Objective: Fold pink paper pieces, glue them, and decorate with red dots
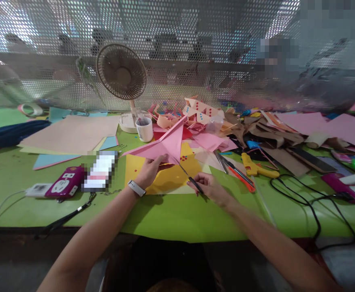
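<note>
We seem to be cutting the folded pink paper (170, 145), held at our twelve o'clock above a yellow sheet (137, 179) on the counter (165, 219). Our left hand (150, 172) has its fingers pinched on the paper's seven-o'clock edge; our right hand (207, 186) curls its fingers around the scissors (195, 185) at five o'clock. The cut likely calls for a steady pinch and careful blade alignment.

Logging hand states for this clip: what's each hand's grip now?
Left hand: closed, holding the pink paper.
Right hand: closed, holding the scissors.
</note>
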Tool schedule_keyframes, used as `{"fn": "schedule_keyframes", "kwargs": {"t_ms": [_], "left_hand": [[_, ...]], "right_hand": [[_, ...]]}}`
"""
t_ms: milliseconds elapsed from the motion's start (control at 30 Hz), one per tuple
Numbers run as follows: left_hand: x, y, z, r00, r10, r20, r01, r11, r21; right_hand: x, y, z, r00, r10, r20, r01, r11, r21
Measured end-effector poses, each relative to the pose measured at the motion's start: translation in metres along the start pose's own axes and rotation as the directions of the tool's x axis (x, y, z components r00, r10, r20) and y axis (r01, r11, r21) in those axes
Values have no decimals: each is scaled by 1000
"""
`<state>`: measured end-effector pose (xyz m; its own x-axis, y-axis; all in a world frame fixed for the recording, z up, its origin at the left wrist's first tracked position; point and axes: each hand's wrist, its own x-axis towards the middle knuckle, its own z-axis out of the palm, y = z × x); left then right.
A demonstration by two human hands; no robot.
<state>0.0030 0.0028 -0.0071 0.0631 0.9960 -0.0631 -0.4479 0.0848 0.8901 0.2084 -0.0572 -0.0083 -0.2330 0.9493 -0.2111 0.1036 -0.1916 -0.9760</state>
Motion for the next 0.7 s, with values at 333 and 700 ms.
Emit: {"fn": "schedule_keyframes", "kwargs": {"t_ms": [333,700], "left_hand": [[0,-1,-1,1000,-12,15,12,1000,7],[-5,3,3,997,-64,48,64,998,-3]], "right_hand": [[1,3,1,1000,-17,-15,17,1000,-3],[-2,1,-2,1000,-19,11,19,999,27]]}}
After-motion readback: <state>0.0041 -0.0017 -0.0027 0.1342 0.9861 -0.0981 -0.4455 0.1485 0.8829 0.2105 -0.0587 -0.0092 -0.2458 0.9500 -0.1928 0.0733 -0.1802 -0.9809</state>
